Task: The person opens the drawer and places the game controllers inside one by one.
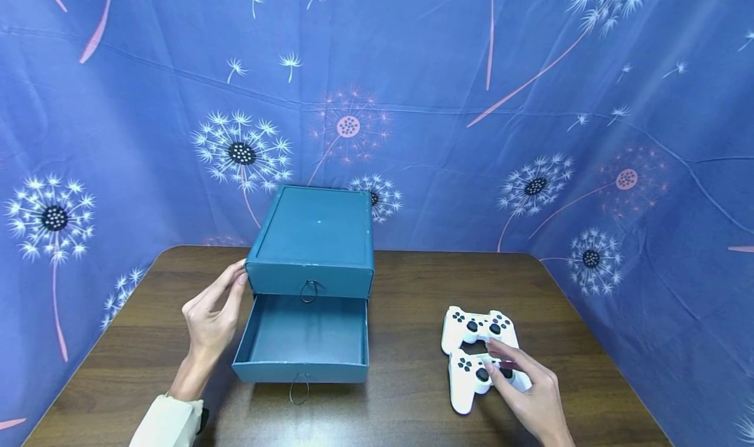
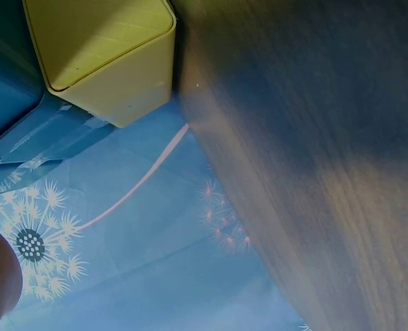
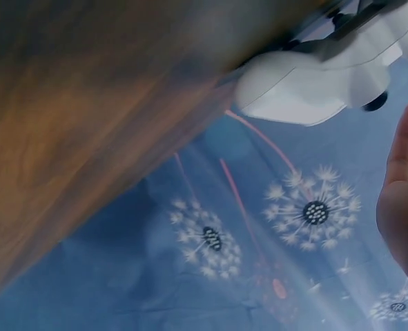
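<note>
A teal drawer box (image 1: 318, 228) stands toward the back of the table, left of the middle. Its lower drawer (image 1: 300, 373) is pulled out, baring a plain inside, and a thin ring pull hangs on its front. My left hand (image 1: 213, 316) has its fingertips and thumb at the box's upper left front corner. To the right lie two white game controllers, the far one (image 1: 452, 332) behind the near one (image 1: 462, 391). Over the near controller is my right hand (image 1: 533, 388), thumb and fingers spread apart, fingertips overlapping its sticks.
The upper drawer (image 1: 265, 278) sits closed above the lower one, with its own ring pull. Beside teal surfaces in the left wrist view is a yellow block-like part (image 2: 121, 83). Brown wood makes up the tabletop (image 1: 406, 303); a blue dandelion-print cloth (image 1: 424, 172) hangs behind it.
</note>
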The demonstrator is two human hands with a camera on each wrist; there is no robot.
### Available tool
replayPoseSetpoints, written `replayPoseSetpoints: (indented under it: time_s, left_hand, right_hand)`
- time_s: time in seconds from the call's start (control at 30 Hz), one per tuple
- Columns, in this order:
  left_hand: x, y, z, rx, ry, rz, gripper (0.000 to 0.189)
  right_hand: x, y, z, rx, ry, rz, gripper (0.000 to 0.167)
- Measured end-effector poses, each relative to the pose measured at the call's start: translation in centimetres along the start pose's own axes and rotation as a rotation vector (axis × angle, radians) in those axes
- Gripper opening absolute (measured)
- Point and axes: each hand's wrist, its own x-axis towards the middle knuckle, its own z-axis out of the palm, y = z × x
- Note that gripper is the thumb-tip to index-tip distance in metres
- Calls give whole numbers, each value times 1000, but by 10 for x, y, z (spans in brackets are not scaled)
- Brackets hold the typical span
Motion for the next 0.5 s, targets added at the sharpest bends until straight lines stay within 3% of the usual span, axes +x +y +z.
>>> replayPoseSetpoints:
  time_s: [0.17,0.5]
  left_hand:
    - [0,-1,0,6,-1,-3,34]
    - [-1,-2,0,9,-2,0,33]
  right_hand:
    - [0,9,-5,36,15,20,47]
    - [1,20,-14,-44,31,77,45]
